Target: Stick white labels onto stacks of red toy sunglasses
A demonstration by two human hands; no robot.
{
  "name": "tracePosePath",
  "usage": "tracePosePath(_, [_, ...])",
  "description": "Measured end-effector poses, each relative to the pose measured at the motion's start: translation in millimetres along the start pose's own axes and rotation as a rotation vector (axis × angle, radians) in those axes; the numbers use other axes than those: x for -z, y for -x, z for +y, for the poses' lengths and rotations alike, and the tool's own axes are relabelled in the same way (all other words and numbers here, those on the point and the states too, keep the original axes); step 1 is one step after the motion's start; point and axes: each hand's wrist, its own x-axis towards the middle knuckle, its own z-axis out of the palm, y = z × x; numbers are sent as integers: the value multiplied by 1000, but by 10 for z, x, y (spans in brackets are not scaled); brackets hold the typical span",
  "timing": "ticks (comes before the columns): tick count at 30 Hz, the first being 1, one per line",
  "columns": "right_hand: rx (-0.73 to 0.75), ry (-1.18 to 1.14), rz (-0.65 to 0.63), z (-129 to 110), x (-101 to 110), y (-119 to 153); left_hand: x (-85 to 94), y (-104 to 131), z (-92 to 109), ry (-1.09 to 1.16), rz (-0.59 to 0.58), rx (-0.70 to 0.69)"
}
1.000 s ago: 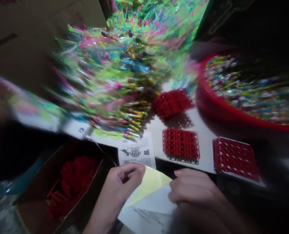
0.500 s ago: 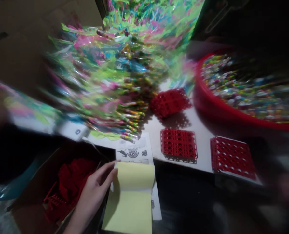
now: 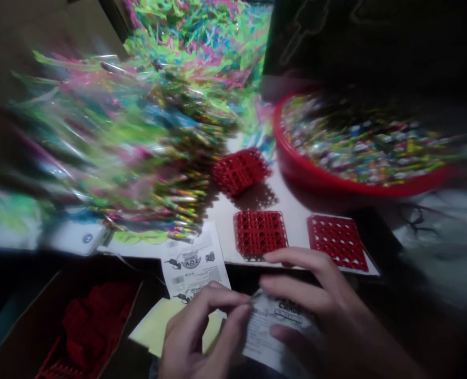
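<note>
A small white printed label (image 3: 263, 339) with dark lettering is between my hands near the lower edge of the view. My left hand (image 3: 205, 331) is closed, its thumb and forefinger pinching the label's upper left corner. On the other side, my right hand (image 3: 324, 300) curves round the label, thumb across its front and upper fingers somewhat apart. Pale yellow backing paper (image 3: 150, 321) lies beyond and partly behind my left hand. A longer printed label sheet (image 3: 198, 266) hangs over the table edge, its lower part hidden by my left hand.
Stacked red perforated plastic pieces (image 3: 260, 231) lie on the white table. A red basin (image 3: 296, 163) of small colourful items stands right; bright plastic-wrapped sticks (image 3: 139, 142) are heaped left. A white device (image 3: 78, 237) sits by the edge, above a box of red pieces (image 3: 95, 321).
My right hand has come into view and is on the label. My left hand has moved right, from the yellow backing to the label's corner. The view has shifted rightward.
</note>
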Motion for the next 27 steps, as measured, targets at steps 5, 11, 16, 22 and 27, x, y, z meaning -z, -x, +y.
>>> tracePosePath(5, [-420, 66, 191, 222, -21, 282, 67, -135, -174, 2, 147, 114])
tracePosePath(11, [-692, -307, 272, 349, -178, 258, 11, -296, -301, -18, 144, 116])
tracePosePath(16, [-727, -270, 449, 428, -137, 173, -146, -474, -281, -57, 104, 131])
tracePosePath(22, [-732, -143, 355, 519, -74, 64, -303, -649, -238, -70, 105, 146])
tracePosePath(27, [-684, -97, 371, 603, -148, -85, -325, -789, -273, -68, 90, 148])
